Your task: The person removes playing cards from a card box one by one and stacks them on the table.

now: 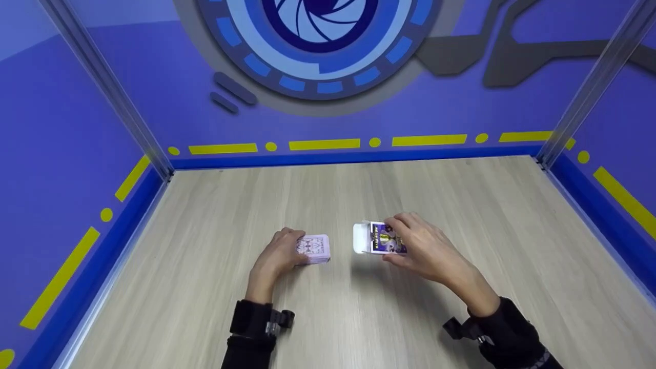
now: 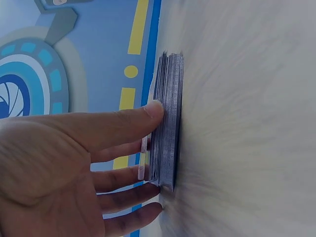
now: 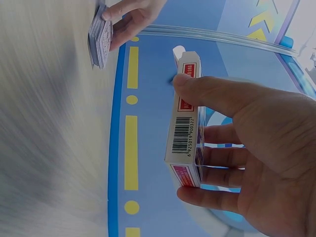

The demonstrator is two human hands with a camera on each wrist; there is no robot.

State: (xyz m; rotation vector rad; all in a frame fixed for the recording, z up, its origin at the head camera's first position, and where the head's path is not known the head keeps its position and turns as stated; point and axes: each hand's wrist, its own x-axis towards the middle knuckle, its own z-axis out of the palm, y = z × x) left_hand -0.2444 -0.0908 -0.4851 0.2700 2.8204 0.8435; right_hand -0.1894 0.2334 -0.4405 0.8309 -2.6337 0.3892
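A deck of playing cards [image 1: 315, 247] with a patterned back lies in a stack near the middle of the table. My left hand [image 1: 277, 254] grips it from the left, thumb on the near long edge and fingers on the far one. In the left wrist view the stacked card edges [image 2: 170, 123] show, slightly uneven at the top. To the right, my right hand [image 1: 425, 248] holds a card box [image 1: 382, 238] above the table, its white flap [image 1: 361, 239] hanging out toward the deck. A barcode [image 3: 182, 136] on the box's side faces the right wrist camera.
Under both hands spreads a light wood table [image 1: 205, 287]. Blue-purple panels [image 1: 328, 123] with yellow markings wall it in at the back and both sides, joined by metal corner posts [image 1: 110, 82].
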